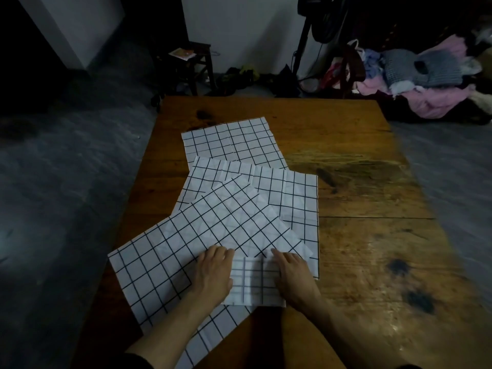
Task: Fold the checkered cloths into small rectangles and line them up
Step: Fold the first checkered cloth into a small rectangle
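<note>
Several white cloths with a black grid lie overlapping on the wooden table (359,187). The farthest cloth (231,142) lies flat near the table's middle. A second cloth (290,193) lies under a large, tilted cloth (186,235) that reaches the table's left edge. On top, close to me, sits a small folded cloth (254,284). My left hand (214,275) rests on its left side, fingers curled over its far edge. My right hand (294,275) lies on its right side, fingers bent at the far edge.
The table's right half is bare wood with dark knots (419,302). Beyond the far edge stand a dark wooden stool (197,65) and a pile of clothes (426,83) at the right. Grey floor (66,182) surrounds the table.
</note>
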The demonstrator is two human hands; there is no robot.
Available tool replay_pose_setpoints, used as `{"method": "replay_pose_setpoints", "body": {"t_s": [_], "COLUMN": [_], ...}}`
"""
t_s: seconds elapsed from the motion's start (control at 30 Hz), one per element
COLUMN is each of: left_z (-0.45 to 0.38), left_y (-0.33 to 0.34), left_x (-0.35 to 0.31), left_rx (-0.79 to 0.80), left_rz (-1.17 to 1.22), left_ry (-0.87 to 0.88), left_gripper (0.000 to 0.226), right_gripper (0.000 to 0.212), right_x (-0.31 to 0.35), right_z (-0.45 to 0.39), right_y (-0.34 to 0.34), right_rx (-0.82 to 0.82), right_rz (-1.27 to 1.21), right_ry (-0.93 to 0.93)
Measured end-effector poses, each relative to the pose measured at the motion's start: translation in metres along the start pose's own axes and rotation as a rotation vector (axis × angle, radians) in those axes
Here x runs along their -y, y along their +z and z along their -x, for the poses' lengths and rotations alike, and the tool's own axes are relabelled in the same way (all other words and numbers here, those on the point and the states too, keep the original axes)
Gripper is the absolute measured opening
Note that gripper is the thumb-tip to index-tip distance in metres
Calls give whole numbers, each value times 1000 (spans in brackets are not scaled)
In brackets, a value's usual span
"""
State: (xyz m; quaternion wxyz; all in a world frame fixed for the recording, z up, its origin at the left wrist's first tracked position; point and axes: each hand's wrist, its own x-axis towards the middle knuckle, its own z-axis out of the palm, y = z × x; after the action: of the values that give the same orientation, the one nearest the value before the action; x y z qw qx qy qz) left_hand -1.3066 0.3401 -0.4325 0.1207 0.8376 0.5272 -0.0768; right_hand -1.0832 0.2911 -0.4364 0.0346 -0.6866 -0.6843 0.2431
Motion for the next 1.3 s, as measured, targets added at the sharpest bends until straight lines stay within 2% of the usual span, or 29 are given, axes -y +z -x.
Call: {"method": "replay_pose_setpoints", "body": {"t_s": [0.1, 0.2, 0.63, 0.77, 0.9, 0.97, 1.17, 1.3], "left_z": [-9, -19, -37, -29, -10, -2, 14, 20], "left_y": [-1, -5, -11, -11, -7, -8, -34, -64], "left_x": [0, -1, -3, -4, -7, -8, -1, 12], "left_rx": [19, 54, 160, 114, 40, -3, -58, -123], "left_rz": [22, -23, -83, -24, 55, 82, 227, 274], "left_ry": [23, 28, 59, 60, 13, -6, 63, 118], "left_gripper": [83, 86, 53, 42, 28, 24, 12, 15], "right_gripper": [62, 55, 43, 42, 19, 14, 12, 22], "right_x": [1, 0, 0, 0, -4, -4, 12, 30], "right_z": [-12, -22, -34, -30, -25, -21, -7, 6], "right_y": [-6, -7, -9, -8, -9, -14, -41, -66], "right_rx": [2, 29, 95, 86, 60, 49, 76, -35], "right_rz": [53, 133, 152, 90, 72, 39, -157, -171], "right_ry": [6, -4, -29, -27, -72, -96, -182, -215]}}
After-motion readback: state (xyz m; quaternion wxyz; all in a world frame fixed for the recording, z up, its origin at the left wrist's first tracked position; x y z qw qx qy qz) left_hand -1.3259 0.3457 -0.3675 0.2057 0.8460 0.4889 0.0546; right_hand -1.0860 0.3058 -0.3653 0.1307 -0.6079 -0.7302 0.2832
